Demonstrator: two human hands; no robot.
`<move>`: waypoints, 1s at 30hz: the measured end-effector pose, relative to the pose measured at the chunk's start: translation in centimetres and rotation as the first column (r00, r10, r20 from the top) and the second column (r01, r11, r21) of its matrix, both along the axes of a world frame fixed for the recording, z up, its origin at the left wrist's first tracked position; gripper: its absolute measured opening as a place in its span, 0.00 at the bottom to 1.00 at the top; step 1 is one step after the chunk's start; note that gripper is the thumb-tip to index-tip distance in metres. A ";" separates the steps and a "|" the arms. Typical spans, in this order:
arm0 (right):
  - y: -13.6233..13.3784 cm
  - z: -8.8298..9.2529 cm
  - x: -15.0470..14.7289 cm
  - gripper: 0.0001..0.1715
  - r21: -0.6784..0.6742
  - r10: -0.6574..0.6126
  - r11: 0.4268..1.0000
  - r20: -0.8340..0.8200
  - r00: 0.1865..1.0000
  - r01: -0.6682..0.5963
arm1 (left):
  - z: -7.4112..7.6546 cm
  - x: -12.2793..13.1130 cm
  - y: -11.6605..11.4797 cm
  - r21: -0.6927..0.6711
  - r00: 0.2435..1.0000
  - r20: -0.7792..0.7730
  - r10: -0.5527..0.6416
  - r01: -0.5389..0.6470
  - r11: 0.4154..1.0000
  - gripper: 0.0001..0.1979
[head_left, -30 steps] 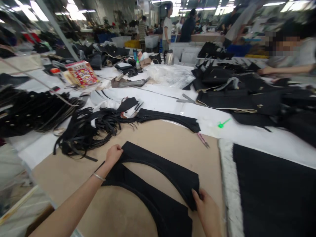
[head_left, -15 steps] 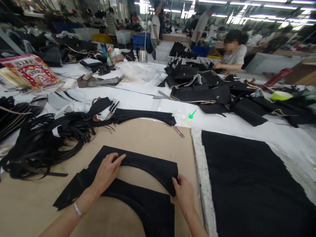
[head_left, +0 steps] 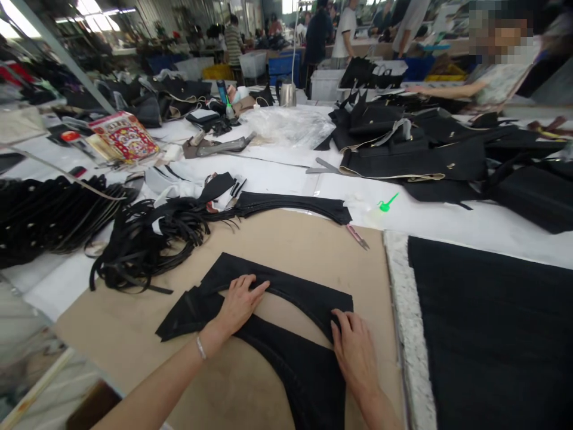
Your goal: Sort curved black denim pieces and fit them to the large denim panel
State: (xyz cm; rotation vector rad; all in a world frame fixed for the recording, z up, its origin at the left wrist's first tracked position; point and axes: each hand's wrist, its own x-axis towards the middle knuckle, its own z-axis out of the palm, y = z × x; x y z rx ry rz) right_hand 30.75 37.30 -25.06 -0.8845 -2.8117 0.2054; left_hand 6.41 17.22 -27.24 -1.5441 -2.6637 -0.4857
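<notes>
Two arched black pieces, of fabric or leather, lie on the brown board before me. My left hand rests palm down on the upper arched black piece, fingers apart near its inner curve. At that piece's right end my right hand is closed, thumb and fingertips at the corner. The lower arched black piece lies nearer to me, its left part passing under my left wrist. Beyond them, another curved black piece lies at the board's far edge, with small thread snips beside its right end.
The brown board spans the front. At right, a black sheet covers a pale, rough-edged slab. Black strips are heaped at left. Farther off are a green nozzle, black pieces, clear plastic and a co-worker.
My view has swung left, so things appear farther right. My right fingers have shifted slightly at the upper piece's end. My left hand stays on the same piece. The co-worker's arm now reaches out.
</notes>
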 end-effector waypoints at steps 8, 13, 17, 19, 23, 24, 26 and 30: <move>0.2 -1.5 0.6 0.19 0.143 0.027 0.989 0.017 0.999 -0.029 | 0.0 -2.8 -2.8 0.013 0.990 0.031 0.139 -0.139 0.990 0.18; 0.0 -1.3 0.4 0.19 0.171 0.021 0.985 0.054 0.998 -0.030 | -0.6 -7.3 -6.4 0.001 0.968 0.001 0.253 -0.253 0.968 0.19; -0.3 -0.9 0.3 0.18 0.180 0.014 0.983 0.071 0.997 -0.026 | 0.6 -7.7 -8.0 0.034 0.917 -0.034 0.398 -0.397 0.917 0.20; -0.3 -0.8 0.3 0.18 0.182 0.011 0.983 0.077 0.997 -0.025 | 1.3 -5.4 -7.9 0.030 0.946 -0.012 0.325 -0.325 0.945 0.19; -0.4 -0.7 0.2 0.17 0.169 0.006 0.985 0.092 0.996 -0.022 | 1.6 1.3 -7.1 0.007 0.986 0.164 -0.040 0.039 0.999 0.17; -0.4 -0.6 0.2 0.17 0.155 0.009 0.988 0.096 0.995 -0.024 | 1.5 2.6 -7.1 0.012 0.981 0.188 -0.046 0.045 0.999 0.17; -0.4 -0.4 0.2 0.17 0.122 0.012 0.992 0.106 0.994 -0.025 | 1.2 4.4 -7.3 0.010 0.979 0.201 0.019 -0.021 1.000 0.17; 0.0 -0.1 0.2 0.18 0.049 0.011 0.999 0.094 0.996 -0.016 | 0.7 5.6 -9.4 -0.032 0.979 0.200 0.038 -0.032 0.999 0.18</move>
